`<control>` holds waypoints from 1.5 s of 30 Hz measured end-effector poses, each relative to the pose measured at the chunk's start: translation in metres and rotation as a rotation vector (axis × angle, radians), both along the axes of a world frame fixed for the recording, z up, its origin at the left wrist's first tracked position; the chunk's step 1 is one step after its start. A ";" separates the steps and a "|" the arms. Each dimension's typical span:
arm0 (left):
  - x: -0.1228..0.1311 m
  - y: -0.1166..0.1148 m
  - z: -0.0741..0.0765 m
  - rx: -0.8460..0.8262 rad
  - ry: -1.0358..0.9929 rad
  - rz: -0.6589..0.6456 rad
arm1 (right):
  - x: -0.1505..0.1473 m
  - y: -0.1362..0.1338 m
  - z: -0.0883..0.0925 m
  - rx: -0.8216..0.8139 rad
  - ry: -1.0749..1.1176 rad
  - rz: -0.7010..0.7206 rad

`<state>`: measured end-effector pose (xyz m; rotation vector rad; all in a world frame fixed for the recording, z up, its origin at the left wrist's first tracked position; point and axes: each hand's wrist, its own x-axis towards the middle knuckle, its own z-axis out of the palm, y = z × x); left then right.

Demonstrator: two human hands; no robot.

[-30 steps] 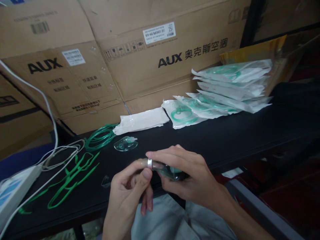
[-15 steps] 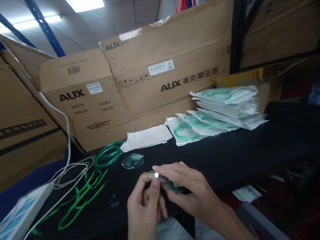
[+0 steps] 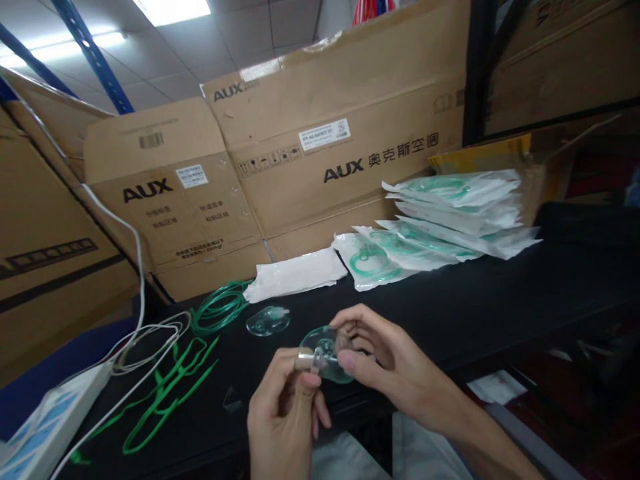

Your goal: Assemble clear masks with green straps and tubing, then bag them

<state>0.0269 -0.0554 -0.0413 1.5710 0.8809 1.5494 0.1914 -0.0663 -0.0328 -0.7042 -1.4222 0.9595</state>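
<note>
Both hands hold a clear green-tinted plastic mask [image 3: 325, 353] just above the near edge of the black table [image 3: 475, 300]. My left hand [image 3: 285, 413] pinches a small metal strip [image 3: 303, 361] at the mask's left rim between thumb and fingers. My right hand [image 3: 385, 360] grips the mask's right side, fingers curled round it. A second clear mask [image 3: 267, 321] lies on the table just beyond, untouched.
Green coiled tubing [image 3: 220, 307] and green elastic straps [image 3: 165, 390] lie at left, beside white cables [image 3: 143, 343] and a white box [image 3: 45, 427]. Sealed white pouches [image 3: 450, 213] are stacked at right, one flat pouch [image 3: 295, 273] in the middle. Large AUX cardboard boxes [image 3: 320, 147] stand behind.
The view tilted up between the first two frames. My right hand has turned the mask so its open face shows. The left hand still pinches the metal strip.
</note>
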 end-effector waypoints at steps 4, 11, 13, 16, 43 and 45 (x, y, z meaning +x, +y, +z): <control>-0.002 0.002 -0.001 0.003 0.048 -0.070 | 0.004 -0.001 0.000 -0.079 0.224 0.214; 0.000 -0.002 0.001 -0.046 0.018 -0.064 | 0.006 0.000 0.004 -0.181 0.216 0.278; -0.003 0.000 -0.001 -0.023 0.039 -0.100 | 0.005 0.000 0.005 -0.180 0.208 0.227; -0.010 0.005 -0.005 0.026 0.092 -0.149 | 0.003 0.000 0.005 -0.209 0.190 0.190; -0.006 -0.001 0.004 -0.104 0.064 -0.102 | 0.008 -0.004 0.006 -0.112 0.094 0.043; -0.006 -0.001 0.005 -0.106 0.075 -0.092 | 0.009 -0.005 0.007 -0.095 0.095 0.039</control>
